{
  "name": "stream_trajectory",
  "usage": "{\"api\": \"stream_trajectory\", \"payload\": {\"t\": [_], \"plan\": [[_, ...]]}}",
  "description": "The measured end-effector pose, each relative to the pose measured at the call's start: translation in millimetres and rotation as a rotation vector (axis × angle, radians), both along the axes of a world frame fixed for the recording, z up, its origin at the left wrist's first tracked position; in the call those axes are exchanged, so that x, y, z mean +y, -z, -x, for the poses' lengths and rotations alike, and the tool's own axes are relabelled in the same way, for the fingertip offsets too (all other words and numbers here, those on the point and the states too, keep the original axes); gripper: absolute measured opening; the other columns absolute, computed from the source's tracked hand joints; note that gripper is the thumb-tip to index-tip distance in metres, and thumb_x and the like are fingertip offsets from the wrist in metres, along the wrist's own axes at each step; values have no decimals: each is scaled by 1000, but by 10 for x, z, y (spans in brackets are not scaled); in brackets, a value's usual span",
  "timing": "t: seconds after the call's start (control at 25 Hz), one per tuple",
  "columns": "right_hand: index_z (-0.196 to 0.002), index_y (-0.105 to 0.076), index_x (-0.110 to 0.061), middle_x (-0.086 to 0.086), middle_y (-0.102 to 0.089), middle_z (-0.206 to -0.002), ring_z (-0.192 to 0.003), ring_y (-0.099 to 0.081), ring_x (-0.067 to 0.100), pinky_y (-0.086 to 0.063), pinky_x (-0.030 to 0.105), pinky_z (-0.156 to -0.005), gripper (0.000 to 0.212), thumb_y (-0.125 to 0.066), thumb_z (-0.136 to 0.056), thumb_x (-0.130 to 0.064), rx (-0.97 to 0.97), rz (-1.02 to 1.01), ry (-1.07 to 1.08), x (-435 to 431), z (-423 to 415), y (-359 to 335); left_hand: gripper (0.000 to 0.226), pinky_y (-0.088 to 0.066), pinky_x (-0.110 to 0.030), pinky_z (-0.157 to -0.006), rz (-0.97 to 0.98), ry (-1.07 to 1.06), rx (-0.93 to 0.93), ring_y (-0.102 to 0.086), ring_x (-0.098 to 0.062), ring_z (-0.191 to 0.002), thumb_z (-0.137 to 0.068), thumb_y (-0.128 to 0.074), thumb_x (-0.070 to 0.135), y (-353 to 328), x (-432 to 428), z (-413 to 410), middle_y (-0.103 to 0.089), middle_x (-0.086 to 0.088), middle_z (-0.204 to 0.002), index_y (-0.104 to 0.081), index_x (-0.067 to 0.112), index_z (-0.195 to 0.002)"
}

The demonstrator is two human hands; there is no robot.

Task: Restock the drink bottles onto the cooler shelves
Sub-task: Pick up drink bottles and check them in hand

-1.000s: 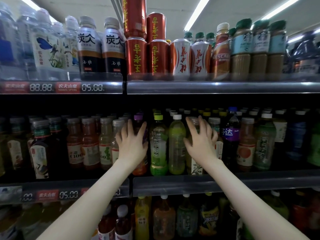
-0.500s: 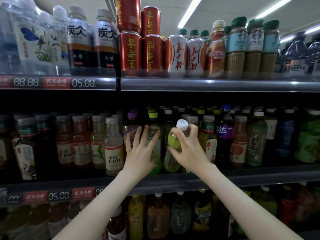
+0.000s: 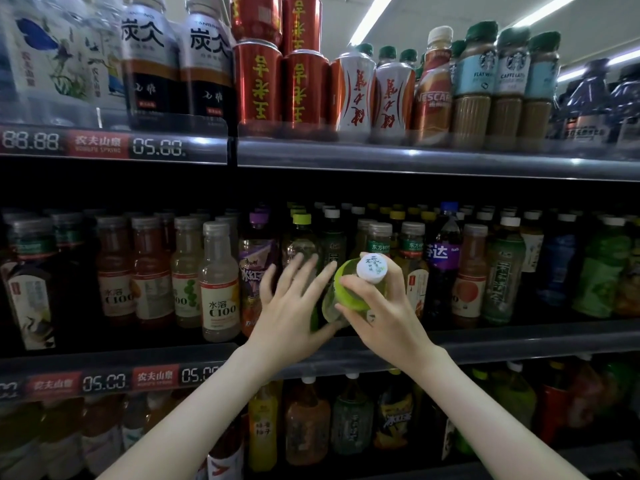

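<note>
Cold shelves packed with drinks fill my whole view, with red cans [image 3: 256, 84] on the top shelf [image 3: 415, 161] and rows of bottles on the middle shelf [image 3: 519, 337]. At the front edge of the middle shelf, about halfway along it, my right hand [image 3: 384, 317] holds a green bottle [image 3: 346, 296]. Its fingers and thumb are curled round the top part, just under the white cap [image 3: 371, 268]. The green bottle is tipped, so the cap leans out toward me and the bottom points back into the shelf. My left hand [image 3: 294, 306] is spread wide with straight fingers, right beside the bottle's lower part. I cannot tell if it really touches it. A purple bottle [image 3: 256, 271] stands to the left of the gap and tea bottles [image 3: 412, 258] with grey caps stand to the right. To do this step well, I think I should stand the green bottle up straight first, then slide it slowly back so it does not bump the ones next to it. The spread hand could keep the bottom steady. The label should face the front. The green bottle is clear plastic with a pale yellow-green drink inside. It has a bright green wrap near the top, and the round cap has small green marks on it.
</note>
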State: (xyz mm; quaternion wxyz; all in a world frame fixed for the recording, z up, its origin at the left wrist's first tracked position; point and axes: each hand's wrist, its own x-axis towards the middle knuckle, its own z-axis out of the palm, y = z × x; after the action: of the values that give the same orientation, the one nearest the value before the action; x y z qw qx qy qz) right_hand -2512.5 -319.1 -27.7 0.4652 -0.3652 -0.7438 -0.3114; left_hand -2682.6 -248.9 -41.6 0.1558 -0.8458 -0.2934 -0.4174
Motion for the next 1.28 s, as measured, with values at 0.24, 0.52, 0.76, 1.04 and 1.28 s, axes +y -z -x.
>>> {"api": "stream_trajectory", "payload": {"t": [0.24,0.52,0.76,1.04,1.28], "plan": [[-145,-8,-44,-10,-31,-141,-129,-40,5,-42,22,-102,100,-77,-77,-17,252,316,-248,-351,48,-411,71,-18,-32,-109,154,230,-218,-58,-11,-104,-76,-49,53,-156,-263,-320,-63,7,-108,-44,7,-131],[-110,-51,-42,-17,-67,-100,-92,-64,-3,-53,25,-83,47,-79,-75,-30,668,842,-72,-712,-395,-457,68,-29,-31,-109,491,356,1,-49,-1,-102,-76,-59,63,-130,-535,-704,-58,16,-111,-38,25,-128],[-112,-52,-34,-12,-65,-102,-94,-62,2,-49,17,-73,46,-79,-74,-35,768,776,153,-914,-726,-391,65,-29,-28,-106,367,307,-155,-35,-18,-132,-89,-56,45,-464,-148,-920,-38,-4,-144,-33,17,-143],[-115,-50,-30,-13,-62,-99,-89,-61,4,-42,8,-55,50,-79,-74,-37,764,745,327,-1125,-921,-380,65,-47,-35,-87,615,279,-427,-53,-31,-117,-94,-55,31,-600,195,-1302,-48,-16,-135,-22,11,-146],[-114,-53,-27,-13,-63,-98,-89,-60,0,-45,12,-67,49,-80,-74,-35,768,737,346,-1186,-1026,-360,54,-43,-32,-83,531,186,-391,-51,-32,-111,-89,-61,34,-656,265,-1341,-48,-15,-125,-42,11,-134]]}}
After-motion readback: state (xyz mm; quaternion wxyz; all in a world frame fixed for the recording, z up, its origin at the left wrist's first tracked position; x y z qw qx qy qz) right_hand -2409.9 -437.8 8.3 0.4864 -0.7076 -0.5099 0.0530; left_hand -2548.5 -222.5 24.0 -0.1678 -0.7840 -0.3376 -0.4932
